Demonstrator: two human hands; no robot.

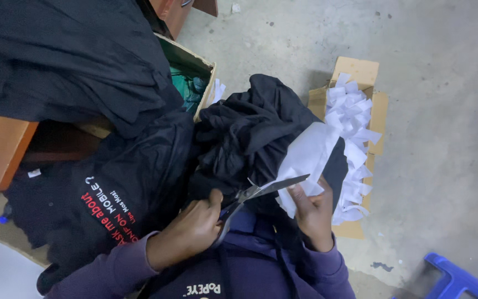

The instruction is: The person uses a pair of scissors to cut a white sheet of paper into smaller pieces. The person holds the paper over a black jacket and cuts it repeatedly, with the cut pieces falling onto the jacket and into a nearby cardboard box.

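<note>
My left hand (186, 232) is closed around the handles of a pair of scissors (261, 191), whose dark blades point right and slightly up. My right hand (313, 213) pinches the lower edge of a white sheet (308, 155) that lies against a bundled black garment (250, 133) on my lap. The blade tips rest at the white sheet's lower edge, just above my right fingers. Both wrists wear purple sleeves.
An open cardboard box (380, 111) on the concrete floor at right holds several white cut strips (352, 116). More black garments (112, 194) with printed lettering pile at left, beside another cardboard box (186, 58) with green cloth. A blue plastic stool (452, 279) stands at bottom right.
</note>
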